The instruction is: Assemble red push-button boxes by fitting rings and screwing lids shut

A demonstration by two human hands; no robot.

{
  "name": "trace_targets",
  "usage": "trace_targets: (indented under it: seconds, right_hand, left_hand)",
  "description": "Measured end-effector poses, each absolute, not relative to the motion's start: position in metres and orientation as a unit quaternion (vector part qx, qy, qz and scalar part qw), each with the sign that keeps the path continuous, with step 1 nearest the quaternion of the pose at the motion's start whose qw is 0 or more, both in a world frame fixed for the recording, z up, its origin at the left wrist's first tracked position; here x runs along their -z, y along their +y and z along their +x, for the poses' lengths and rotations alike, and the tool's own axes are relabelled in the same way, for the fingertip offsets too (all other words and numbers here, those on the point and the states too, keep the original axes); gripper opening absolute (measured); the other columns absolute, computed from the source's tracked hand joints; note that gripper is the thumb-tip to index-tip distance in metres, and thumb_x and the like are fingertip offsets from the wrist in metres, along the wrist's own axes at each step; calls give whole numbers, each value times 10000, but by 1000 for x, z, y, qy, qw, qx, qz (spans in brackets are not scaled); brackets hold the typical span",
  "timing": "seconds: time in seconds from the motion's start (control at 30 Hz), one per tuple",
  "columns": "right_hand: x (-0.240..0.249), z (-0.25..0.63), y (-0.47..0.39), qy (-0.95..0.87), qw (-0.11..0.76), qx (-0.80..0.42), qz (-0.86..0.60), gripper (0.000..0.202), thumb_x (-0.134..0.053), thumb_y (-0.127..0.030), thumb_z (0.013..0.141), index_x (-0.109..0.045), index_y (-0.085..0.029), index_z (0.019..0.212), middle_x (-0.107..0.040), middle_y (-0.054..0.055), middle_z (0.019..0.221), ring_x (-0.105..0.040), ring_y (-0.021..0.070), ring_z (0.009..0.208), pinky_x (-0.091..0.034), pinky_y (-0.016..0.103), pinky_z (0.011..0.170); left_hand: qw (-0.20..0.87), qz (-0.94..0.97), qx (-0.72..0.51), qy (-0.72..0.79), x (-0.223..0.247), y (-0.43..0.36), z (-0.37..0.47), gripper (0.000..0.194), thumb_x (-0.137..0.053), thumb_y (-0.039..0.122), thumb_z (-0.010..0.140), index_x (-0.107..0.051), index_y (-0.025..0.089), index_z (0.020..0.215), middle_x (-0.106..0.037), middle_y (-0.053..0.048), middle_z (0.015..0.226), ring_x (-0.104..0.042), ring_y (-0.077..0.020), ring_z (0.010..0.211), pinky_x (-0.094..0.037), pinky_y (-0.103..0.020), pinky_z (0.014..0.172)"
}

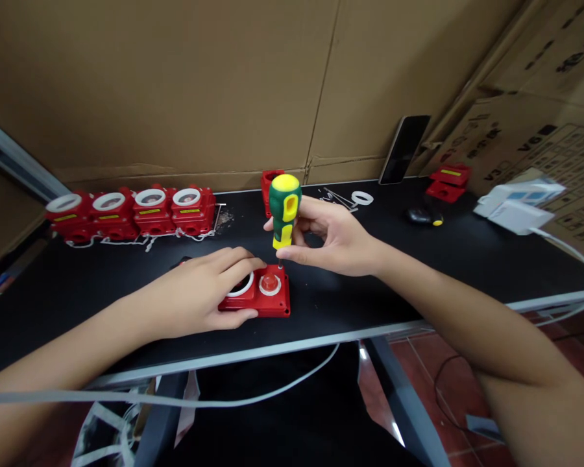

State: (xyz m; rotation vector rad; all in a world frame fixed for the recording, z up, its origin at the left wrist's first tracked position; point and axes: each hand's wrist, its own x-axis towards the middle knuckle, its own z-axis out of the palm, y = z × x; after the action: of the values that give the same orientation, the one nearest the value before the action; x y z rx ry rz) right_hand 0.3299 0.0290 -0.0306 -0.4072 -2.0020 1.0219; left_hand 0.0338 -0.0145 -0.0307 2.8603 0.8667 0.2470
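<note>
A red box-shaped device (272, 302) with a white ring and a red domed button lies flat on the black table. My left hand (214, 288) is closed round its left part, fingers over the white ring and thumb along the near edge. My right hand (328, 237) grips a green and yellow screwdriver (286, 207) that stands upright. The screwdriver's tip meets a screw at the device's far right corner. Part of the device's left end is hidden beneath my left hand.
Several similar red devices (148, 214) with white rings stand in a row at the back left. Behind my right hand lie loose screws and a white ring (362, 198). A phone (403, 149) leans on the cardboard; a dark-handled tool (421, 216) and white adapter (516, 215) lie right.
</note>
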Motion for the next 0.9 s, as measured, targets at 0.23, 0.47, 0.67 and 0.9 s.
trace_targets:
  seconds: [0.23, 0.47, 0.67, 0.9]
  right_hand:
    - [28, 339, 34, -800, 367, -440, -180, 453, -951, -472, 993, -731, -152, 1225, -746, 67, 1170, -649, 104, 759, -616, 266, 690]
    - [23, 348, 40, -780, 303, -534, -126, 390, -792, -360, 1139, -723, -120, 1440, -817, 178, 1368, -679, 73, 691, -665, 272, 728]
    - [20, 345, 37, -789, 336, -490, -158, 391, -895, -430, 1055, -762, -128, 1264, -835, 134, 1240, -700, 114, 764, -640, 263, 692]
    - [24, 341, 35, -807, 376, -423, -172, 354, -948, -388, 988, -716, -161, 1130, -793, 49, 1071, -644, 95, 729, -619, 267, 734]
  left_hand:
    - [76, 949, -76, 298, 29, -15, 33, 550, -740, 448, 1101, -611, 229, 1588, -747, -143, 1506, -788, -341, 1319, -656, -412, 1080]
    - [73, 950, -82, 292, 29, -15, 32, 553, -731, 453, 1102, -618, 231, 1596, -732, -156, 1571, -774, -357, 1369, -661, -432, 1110]
    - [78, 949, -81, 295, 30, -15, 31, 543, -740, 438, 1093, -628, 237, 1585, -734, -151, 1566, -778, -351, 1365, -664, -425, 1106]
    - [77, 950, -82, 292, 31, -14, 30, 551, -734, 461, 1106, -606, 232, 1591, -729, -154, 1563, -777, -346, 1360, -659, -426, 1103]
